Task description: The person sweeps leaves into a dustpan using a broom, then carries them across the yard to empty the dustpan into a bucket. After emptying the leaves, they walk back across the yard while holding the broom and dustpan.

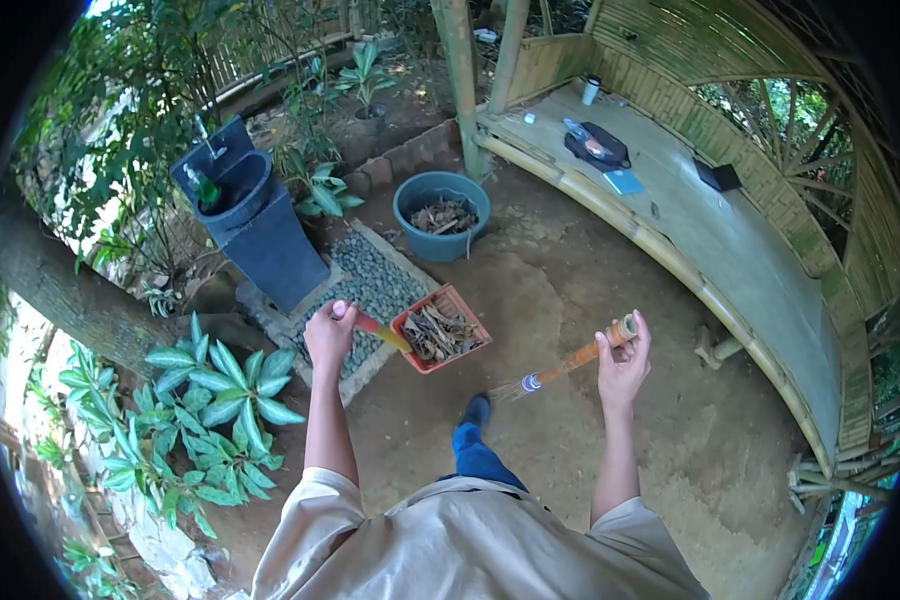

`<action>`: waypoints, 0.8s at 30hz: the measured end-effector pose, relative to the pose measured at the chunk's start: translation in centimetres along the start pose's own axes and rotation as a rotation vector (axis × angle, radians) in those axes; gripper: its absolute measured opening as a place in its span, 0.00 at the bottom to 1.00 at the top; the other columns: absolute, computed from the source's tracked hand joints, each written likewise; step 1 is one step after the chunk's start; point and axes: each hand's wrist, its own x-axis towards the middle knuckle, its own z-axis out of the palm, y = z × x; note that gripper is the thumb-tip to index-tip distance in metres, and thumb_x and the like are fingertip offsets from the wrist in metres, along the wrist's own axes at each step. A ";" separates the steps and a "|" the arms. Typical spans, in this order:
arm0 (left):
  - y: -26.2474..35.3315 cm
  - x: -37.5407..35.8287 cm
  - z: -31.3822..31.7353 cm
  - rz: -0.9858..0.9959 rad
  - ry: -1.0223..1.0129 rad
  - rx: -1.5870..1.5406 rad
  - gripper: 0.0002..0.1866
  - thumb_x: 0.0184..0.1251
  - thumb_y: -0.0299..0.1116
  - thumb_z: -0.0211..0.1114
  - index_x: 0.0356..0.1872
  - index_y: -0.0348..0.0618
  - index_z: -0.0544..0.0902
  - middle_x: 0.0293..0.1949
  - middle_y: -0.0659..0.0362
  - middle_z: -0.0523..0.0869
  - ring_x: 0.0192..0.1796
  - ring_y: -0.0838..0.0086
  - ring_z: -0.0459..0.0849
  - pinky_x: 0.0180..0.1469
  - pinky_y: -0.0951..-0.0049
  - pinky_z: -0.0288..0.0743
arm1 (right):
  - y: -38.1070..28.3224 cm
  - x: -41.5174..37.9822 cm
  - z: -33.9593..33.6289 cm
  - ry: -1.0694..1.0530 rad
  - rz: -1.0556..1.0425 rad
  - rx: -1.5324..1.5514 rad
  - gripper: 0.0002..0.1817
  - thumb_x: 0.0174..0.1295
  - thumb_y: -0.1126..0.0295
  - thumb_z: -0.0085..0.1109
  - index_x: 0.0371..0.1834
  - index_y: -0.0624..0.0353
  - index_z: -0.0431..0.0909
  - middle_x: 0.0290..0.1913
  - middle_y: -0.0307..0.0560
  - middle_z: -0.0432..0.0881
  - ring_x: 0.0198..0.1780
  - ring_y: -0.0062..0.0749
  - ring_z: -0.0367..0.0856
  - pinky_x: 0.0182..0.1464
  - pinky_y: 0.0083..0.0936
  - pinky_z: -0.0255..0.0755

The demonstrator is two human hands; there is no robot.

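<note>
My left hand [330,335] is closed round the handle of an orange dustpan [482,333]. Dry brown leaves [440,333] are heaped in its pan, which is held out ahead of me. In my right hand [625,358] is the orange handle of a broom [568,364], the fingers wrapped near its top end. The broom slants down to the left, with a white and purple band above its thin bristles, which reach close to my shoe [478,409]. Beyond the dustpan stands a round teal tub [407,222] with more dry leaves inside.
A dark stone washbasin [275,255] stands at the left by a pebble bed [375,275]. Leafy plants [225,400] and a tree trunk [80,290] border the left side. A curved bamboo bench [730,270] at the right bears a black bag [597,147], a blue notebook [623,182] and a tumbler [591,90].
</note>
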 end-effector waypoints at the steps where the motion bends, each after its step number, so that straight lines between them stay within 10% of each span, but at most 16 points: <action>1: 0.7 1.7 0.9 -0.016 0.002 0.014 0.20 0.57 0.52 0.67 0.42 0.48 0.89 0.33 0.46 0.88 0.42 0.51 0.87 0.47 0.57 0.78 | 1.3 1.7 1.4 -0.015 0.007 0.024 0.37 0.59 0.81 0.68 0.71 0.55 0.63 0.52 0.49 0.81 0.49 0.25 0.81 0.48 0.21 0.75; 9: 5.6 14.8 7.6 -0.100 0.042 -0.017 0.22 0.58 0.54 0.67 0.44 0.48 0.88 0.36 0.47 0.88 0.43 0.49 0.87 0.49 0.57 0.78 | 8.4 16.0 10.4 -0.073 0.026 0.037 0.35 0.58 0.78 0.70 0.68 0.60 0.66 0.54 0.53 0.81 0.52 0.33 0.83 0.52 0.29 0.79; 12: 6.3 19.8 10.7 -0.014 0.177 0.040 0.18 0.63 0.50 0.65 0.41 0.48 0.89 0.21 0.59 0.86 0.26 0.70 0.87 0.36 0.69 0.78 | 9.8 20.3 13.1 -0.074 0.008 0.053 0.34 0.57 0.77 0.71 0.68 0.61 0.67 0.54 0.54 0.81 0.53 0.35 0.84 0.53 0.31 0.80; 24: 12.5 40.7 19.6 -0.115 0.165 0.004 0.22 0.59 0.57 0.65 0.43 0.52 0.88 0.37 0.49 0.89 0.45 0.51 0.86 0.49 0.56 0.78 | 16.2 36.4 25.3 -0.109 -0.023 0.052 0.35 0.59 0.80 0.68 0.69 0.59 0.65 0.52 0.51 0.81 0.51 0.29 0.82 0.54 0.27 0.77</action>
